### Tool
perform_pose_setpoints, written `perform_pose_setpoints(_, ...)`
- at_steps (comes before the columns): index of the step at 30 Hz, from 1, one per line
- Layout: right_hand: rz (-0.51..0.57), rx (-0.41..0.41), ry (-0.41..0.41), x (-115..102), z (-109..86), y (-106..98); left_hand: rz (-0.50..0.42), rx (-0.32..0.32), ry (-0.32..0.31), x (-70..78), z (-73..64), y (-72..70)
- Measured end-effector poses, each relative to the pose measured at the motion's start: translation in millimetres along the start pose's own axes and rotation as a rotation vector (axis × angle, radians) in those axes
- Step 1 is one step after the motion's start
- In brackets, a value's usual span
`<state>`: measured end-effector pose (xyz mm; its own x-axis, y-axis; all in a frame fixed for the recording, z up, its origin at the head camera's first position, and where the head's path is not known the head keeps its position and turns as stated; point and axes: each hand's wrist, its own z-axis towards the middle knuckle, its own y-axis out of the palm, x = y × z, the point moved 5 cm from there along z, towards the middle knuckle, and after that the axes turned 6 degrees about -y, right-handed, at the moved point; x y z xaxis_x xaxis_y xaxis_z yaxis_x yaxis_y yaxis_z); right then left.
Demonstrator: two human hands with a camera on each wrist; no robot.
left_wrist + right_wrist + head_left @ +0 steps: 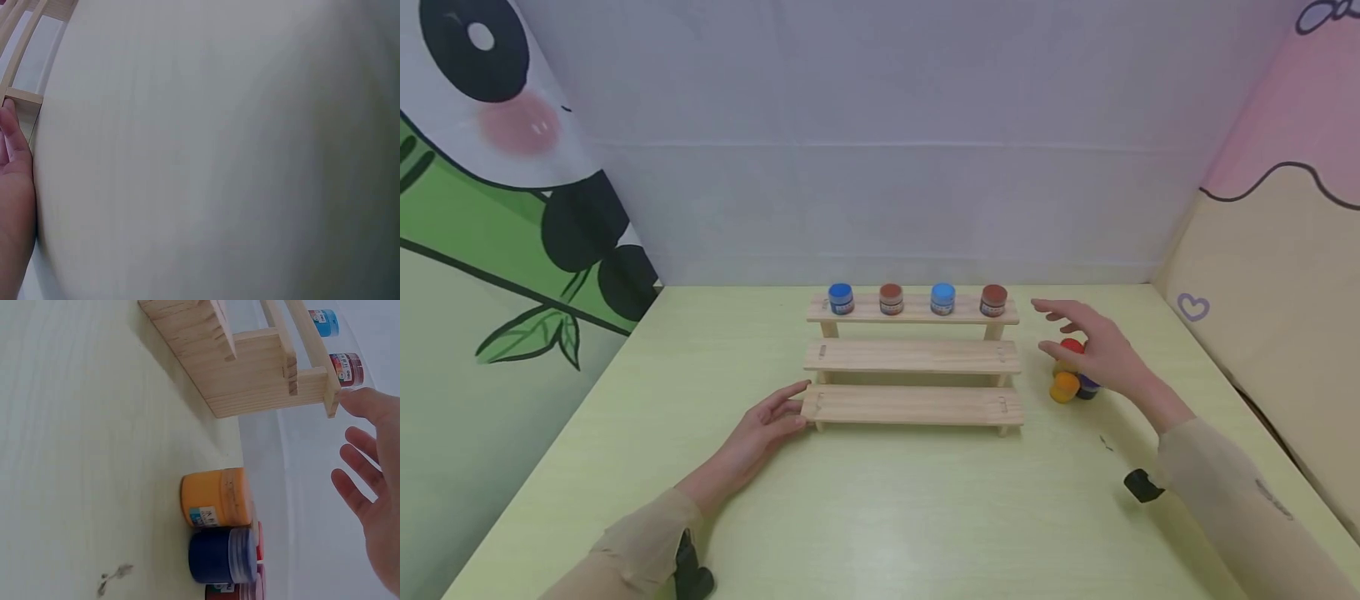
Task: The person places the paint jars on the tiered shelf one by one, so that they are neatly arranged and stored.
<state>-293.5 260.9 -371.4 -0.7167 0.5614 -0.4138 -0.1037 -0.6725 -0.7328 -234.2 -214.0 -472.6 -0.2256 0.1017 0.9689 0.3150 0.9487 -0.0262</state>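
Note:
A three-step wooden rack (913,357) stands on the table. My left hand (767,433) touches the left end of its lowest step, fingers extended; the left wrist view shows that hand (15,194) by the rack's end. On the top step sit a blue paint jar (841,300), a brown one (891,299), a light blue one (943,299) and a reddish-brown one (993,301). To the right of the rack my right hand (1105,354) hovers with spread fingers, holding nothing. Below it cluster an orange jar (212,497), a dark blue jar (215,555) and others, partly hidden.
The pale table (917,508) runs back to a whitish wall sheet (880,200). Printed panels (512,217) flank it at left and right. A small dark mark (1107,443) lies on the table near the jar cluster. Black wrist gear (1142,485) hangs under the right sleeve.

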Motion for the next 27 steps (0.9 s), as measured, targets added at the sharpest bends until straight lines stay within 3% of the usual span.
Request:
perform_pose_setpoints(17,-0.082,-0.086,-0.023,4,-41.9,2,-0.008,0.003,-0.007,1.6,-1.2,-0.4)
perform_pose_setpoints(27,-0.107,-0.106,-0.043,5,-54.7,6,-0.003,-0.003,-0.007,1.6,-1.7,0.0)
